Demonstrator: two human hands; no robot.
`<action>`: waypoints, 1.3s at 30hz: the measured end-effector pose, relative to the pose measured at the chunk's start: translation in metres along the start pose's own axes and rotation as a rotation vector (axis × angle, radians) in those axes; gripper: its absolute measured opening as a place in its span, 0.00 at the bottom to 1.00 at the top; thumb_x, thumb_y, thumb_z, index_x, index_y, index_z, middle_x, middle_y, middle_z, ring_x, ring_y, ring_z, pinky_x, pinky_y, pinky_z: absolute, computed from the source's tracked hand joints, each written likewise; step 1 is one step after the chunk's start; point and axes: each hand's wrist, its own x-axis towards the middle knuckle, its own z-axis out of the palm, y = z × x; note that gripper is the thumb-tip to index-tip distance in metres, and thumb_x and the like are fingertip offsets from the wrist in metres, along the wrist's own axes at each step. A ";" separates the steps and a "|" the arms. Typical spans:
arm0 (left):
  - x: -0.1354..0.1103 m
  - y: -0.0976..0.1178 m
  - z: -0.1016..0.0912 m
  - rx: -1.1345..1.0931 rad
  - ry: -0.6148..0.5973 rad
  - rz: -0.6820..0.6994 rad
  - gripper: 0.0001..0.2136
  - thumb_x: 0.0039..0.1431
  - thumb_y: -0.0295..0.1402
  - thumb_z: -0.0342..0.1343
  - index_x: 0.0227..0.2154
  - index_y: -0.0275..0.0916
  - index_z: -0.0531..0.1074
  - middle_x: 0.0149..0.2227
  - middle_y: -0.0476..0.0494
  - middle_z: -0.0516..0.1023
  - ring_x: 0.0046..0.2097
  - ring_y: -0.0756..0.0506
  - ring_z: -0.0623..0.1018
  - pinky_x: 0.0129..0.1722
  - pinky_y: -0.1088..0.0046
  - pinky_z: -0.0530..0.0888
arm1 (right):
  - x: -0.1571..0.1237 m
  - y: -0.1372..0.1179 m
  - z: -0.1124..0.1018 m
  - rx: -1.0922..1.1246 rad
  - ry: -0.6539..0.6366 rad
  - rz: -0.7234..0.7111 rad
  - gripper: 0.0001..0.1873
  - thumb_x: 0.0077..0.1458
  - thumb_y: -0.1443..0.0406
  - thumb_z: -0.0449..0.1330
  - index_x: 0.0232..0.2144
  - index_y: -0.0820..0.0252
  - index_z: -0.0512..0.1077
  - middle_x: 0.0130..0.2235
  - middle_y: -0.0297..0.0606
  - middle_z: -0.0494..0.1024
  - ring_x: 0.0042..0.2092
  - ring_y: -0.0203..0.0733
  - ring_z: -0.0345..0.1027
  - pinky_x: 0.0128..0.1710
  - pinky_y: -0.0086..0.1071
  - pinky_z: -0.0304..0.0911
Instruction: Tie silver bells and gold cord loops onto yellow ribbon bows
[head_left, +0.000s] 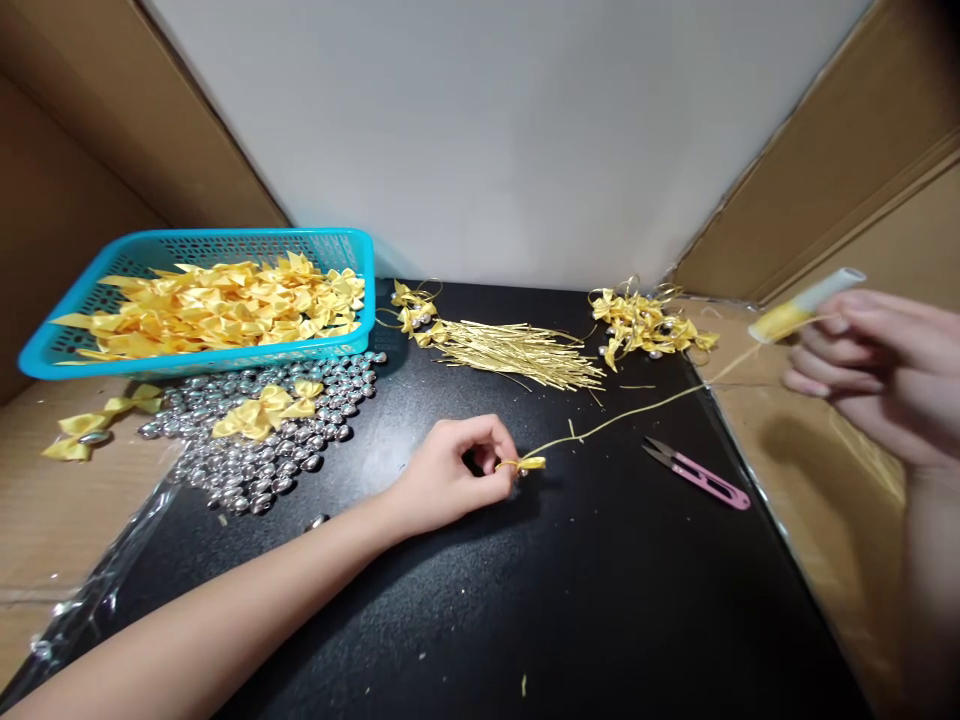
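Observation:
Thumb and forefinger of my left hand (pixel 461 470) pinch a small yellow ribbon bow (pixel 533 463), just above the black tabletop. From the bow a thin yellow thread (pixel 637 411) runs up to the right. It ends at a thread spool (pixel 806 305), a white tube wound with yellow, gripped in the fingers of my right hand (pixel 877 365). That hand is raised at the right edge and slightly blurred. Pink-handled thread snips (pixel 697 473) lie on the table between the hands, below the thread.
A turquoise basket (pixel 367 290) of yellow bows stands at the back left. Silver beads (pixel 259 465) spread before it, with a few bows on top. Gold cords (pixel 525 352) lie at the back middle, beside beaded bows (pixel 649 322). Cardboard walls (pixel 847 150) flank the table.

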 end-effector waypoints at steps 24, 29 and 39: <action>-0.001 0.013 0.006 -0.691 -0.148 -0.339 0.05 0.53 0.31 0.59 0.33 0.37 0.71 0.24 0.51 0.77 0.25 0.53 0.71 0.24 0.79 0.61 | -0.029 0.046 0.097 -0.529 -0.536 -0.496 0.07 0.60 0.62 0.56 0.30 0.57 0.70 0.38 0.41 0.75 0.43 0.47 0.65 0.46 0.42 0.58; -0.003 0.015 0.007 -0.709 -0.095 -0.261 0.02 0.55 0.29 0.58 0.32 0.37 0.72 0.23 0.53 0.74 0.25 0.54 0.69 0.25 0.79 0.60 | -0.059 0.020 0.101 -0.194 -0.620 -0.436 0.08 0.60 0.59 0.57 0.34 0.57 0.71 0.41 0.40 0.75 0.44 0.45 0.67 0.46 0.38 0.60; -0.011 0.019 0.012 -0.612 -0.091 -0.166 0.06 0.59 0.31 0.59 0.38 0.37 0.72 0.34 0.49 0.75 0.36 0.51 0.73 0.37 0.75 0.69 | -0.083 0.009 0.114 -0.018 -0.792 -0.241 0.16 0.64 0.63 0.51 0.25 0.60 0.69 0.28 0.33 0.74 0.32 0.35 0.66 0.35 0.29 0.58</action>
